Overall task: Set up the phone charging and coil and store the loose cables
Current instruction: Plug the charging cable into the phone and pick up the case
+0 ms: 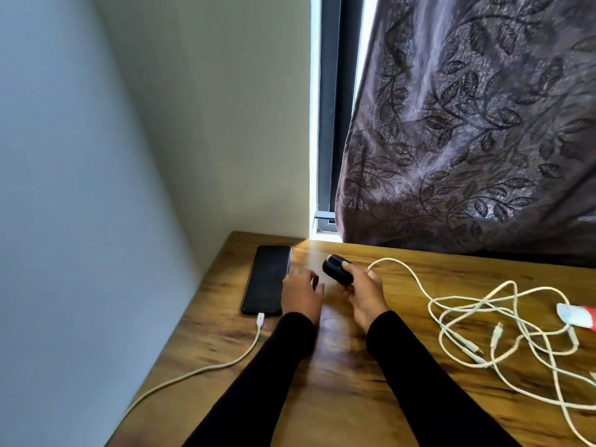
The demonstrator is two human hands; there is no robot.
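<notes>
A black phone (267,279) lies face up at the back left of the wooden table (338,366). A white cable (225,361) is plugged into its near end and runs off toward the table's front left. My right hand (362,291) is shut on a black charger block (337,269), held just above the table, and a white cable (409,279) leads from that hand to the right. My left hand (301,293) rests beside the phone's right edge with fingers curled around a small dark object I cannot identify.
A tangle of loose white cables (503,330) spreads over the right side of the table, with a white and red object (577,316) at the right edge. A patterned curtain (467,124) hangs behind the table. Walls close in the left side.
</notes>
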